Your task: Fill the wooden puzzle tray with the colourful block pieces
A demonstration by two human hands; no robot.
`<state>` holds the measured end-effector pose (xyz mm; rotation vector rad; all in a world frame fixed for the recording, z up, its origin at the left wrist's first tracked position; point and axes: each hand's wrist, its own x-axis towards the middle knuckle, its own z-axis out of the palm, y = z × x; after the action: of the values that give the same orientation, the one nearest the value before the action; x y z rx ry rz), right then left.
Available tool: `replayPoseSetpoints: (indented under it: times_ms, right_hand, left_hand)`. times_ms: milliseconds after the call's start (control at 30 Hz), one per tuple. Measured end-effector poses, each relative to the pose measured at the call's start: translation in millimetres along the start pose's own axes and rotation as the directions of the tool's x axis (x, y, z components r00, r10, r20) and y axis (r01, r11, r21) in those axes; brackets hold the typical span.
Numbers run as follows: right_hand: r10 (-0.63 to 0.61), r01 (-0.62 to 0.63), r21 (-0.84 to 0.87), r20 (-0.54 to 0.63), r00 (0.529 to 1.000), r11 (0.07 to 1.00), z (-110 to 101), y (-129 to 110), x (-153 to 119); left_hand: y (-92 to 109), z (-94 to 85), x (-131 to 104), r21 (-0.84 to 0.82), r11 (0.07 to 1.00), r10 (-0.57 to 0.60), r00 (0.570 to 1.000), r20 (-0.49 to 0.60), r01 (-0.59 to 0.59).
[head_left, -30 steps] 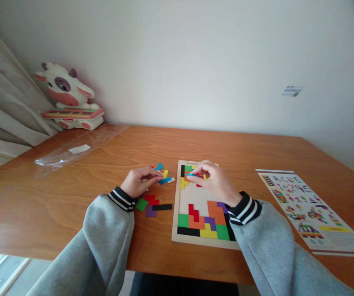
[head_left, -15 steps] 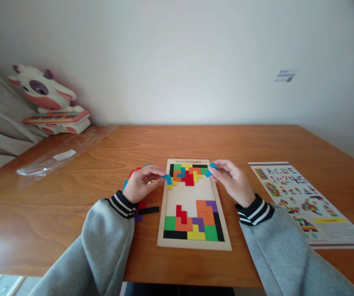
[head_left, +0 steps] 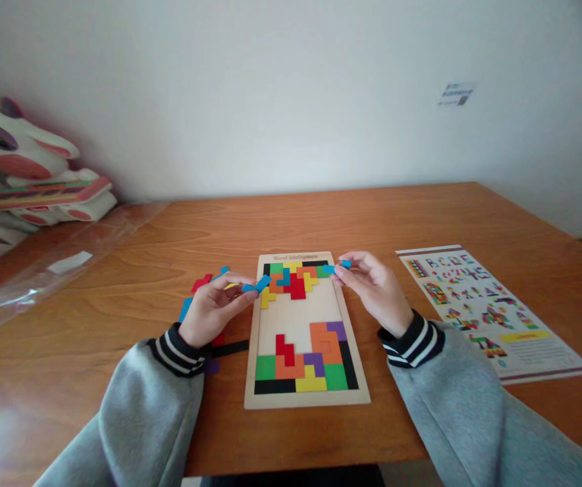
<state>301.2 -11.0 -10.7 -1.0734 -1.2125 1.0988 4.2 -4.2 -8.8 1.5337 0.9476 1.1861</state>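
Note:
Between the thumb and fingers of my left hand is a blue puzzle piece, held over the left rim of a wooden puzzle board. My right hand pinches a second blue puzzle piece above the board's upper right corner. Coloured pieces lie in the board's top and bottom parts, with bare wood across the middle. A red piece sits upright above the lower group. Loose pieces, among them a long black bar, lie left of the board, partly hidden by my left hand.
A printed pattern sheet lies right of the board. At the far left are a clear plastic bag and a cow-shaped toy keyboard. A small label is stuck on the wall behind the wooden table.
The view has shifted a little, moving the scene leftward. Both blue pieces have turned in my fingers, and both hands still hold them above the board's upper edges.

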Motion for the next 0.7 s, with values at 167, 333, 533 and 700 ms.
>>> replayPoseSetpoints:
  times_ms: [167, 333, 533, 700]
  right_hand:
    - [0.052, -0.050, 0.048, -0.049, 0.997, 0.998, -2.2, 0.4, 2.5]
    - [-0.028, 0.021, -0.062, -0.130, 0.991, 0.998, -4.6, -0.3, 4.8]
    - [0.000, -0.001, -0.007, -0.138, 0.990, 1.000, -5.0, 5.1, 4.6]
    - [0.044, -0.044, -0.002, -0.081, 0.996, 0.999, -5.3, 8.0, 3.4]
  left_hand:
    - [0.8, -1.4, 1.3, -0.090, 0.994, -0.071, 0.995, -0.074, 0.065]
    - [-0.9, -2.3, 1.5, -0.144, 0.986, -0.103, 0.988, -0.112, 0.086]
    - [-0.9, -2.0, 0.7, -0.202, 0.971, -0.157, 0.980, -0.119, 0.131]
    - [1.5, 0.0, 2.1, -0.200, 0.967, -0.190, 0.972, -0.139, 0.160]
